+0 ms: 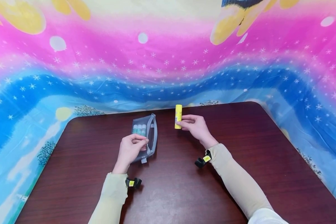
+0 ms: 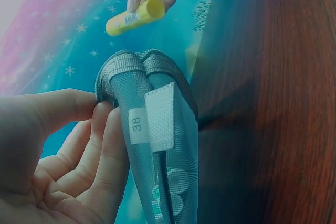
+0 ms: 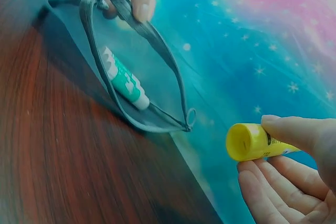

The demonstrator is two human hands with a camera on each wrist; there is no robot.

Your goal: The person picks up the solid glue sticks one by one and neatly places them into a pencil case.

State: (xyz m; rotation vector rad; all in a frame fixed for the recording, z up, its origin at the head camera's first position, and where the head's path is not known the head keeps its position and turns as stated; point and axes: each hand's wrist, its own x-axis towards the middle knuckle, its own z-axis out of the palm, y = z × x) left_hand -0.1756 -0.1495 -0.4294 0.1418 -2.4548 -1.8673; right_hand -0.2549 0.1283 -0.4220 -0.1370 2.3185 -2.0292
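Note:
A grey mesh zipper pouch (image 1: 154, 137) stands unzipped on the table, its mouth spread toward the right. My left hand (image 1: 131, 149) pinches one edge of that mouth between thumb and fingers. Inside the pouch lie several white-and-green glue sticks (image 3: 126, 83), which also show through the mesh in the head view. To the right of the pouch, apart from it, my right hand (image 1: 195, 127) holds a yellow glue stick (image 1: 178, 116) upright between thumb and fingers. In the left wrist view a small white tag (image 2: 160, 116) hangs at the pouch's near end.
The dark wooden table (image 1: 168, 193) has rounded far corners. A colourful cloth (image 1: 162, 62) with snowflakes hangs behind it and down both sides. Each wrist wears a black camera strap (image 1: 203, 159).

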